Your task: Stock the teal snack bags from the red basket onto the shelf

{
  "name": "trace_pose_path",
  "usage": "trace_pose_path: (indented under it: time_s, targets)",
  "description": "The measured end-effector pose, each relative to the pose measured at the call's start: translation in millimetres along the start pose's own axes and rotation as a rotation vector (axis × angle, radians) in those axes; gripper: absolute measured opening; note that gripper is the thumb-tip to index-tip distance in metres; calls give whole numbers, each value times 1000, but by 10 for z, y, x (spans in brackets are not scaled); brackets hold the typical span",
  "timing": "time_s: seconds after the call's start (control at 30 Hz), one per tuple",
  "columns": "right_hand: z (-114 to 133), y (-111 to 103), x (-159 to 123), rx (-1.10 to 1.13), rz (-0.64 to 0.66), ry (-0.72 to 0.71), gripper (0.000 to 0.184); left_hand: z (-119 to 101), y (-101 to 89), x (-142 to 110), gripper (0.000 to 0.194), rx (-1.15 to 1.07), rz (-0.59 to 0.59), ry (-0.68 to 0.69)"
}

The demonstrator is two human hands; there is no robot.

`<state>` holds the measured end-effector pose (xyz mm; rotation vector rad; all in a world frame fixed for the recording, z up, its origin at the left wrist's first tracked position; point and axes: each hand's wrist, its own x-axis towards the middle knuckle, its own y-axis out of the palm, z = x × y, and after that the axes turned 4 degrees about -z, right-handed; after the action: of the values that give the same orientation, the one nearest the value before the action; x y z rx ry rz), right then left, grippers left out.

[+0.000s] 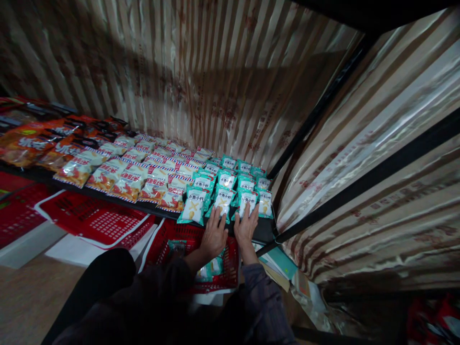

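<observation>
Teal-and-white snack bags stand in several rows at the right end of a dark shelf. With its fingers stretched forward, my left hand rests against the lower front of one teal snack bag. Just to the right, my right hand lays its extended fingers on the front of another teal snack bag. Neither hand is wrapped round a bag. Below my forearms, a red basket holds more teal snack bags, partly hidden by my left arm.
White-and-red snack bags fill the shelf's middle, with orange bags farther left. Other red baskets sit below the shelf. A black frame post and striped sheeting bound the back and right.
</observation>
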<state>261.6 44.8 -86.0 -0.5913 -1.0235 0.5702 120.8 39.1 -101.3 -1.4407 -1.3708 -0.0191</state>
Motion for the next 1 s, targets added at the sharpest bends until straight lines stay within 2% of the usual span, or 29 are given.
trace_pose_path:
  time_s: [0.2, 0.47, 0.6, 1.0]
  targets:
    - [23, 2, -22, -47, 35, 6, 62, -36, -12, 12, 52, 26, 40, -30]
    - [-47, 34, -55, -47, -53, -61, 67, -71, -58, 5, 55, 57, 40, -67]
    - [-81, 32, -58, -16, -48, -86, 68, -42, -52, 15, 54, 32, 58, -79]
    - [-137, 13, -80, 24, -61, -127, 66, -60, -117, -4, 55, 21, 63, -42]
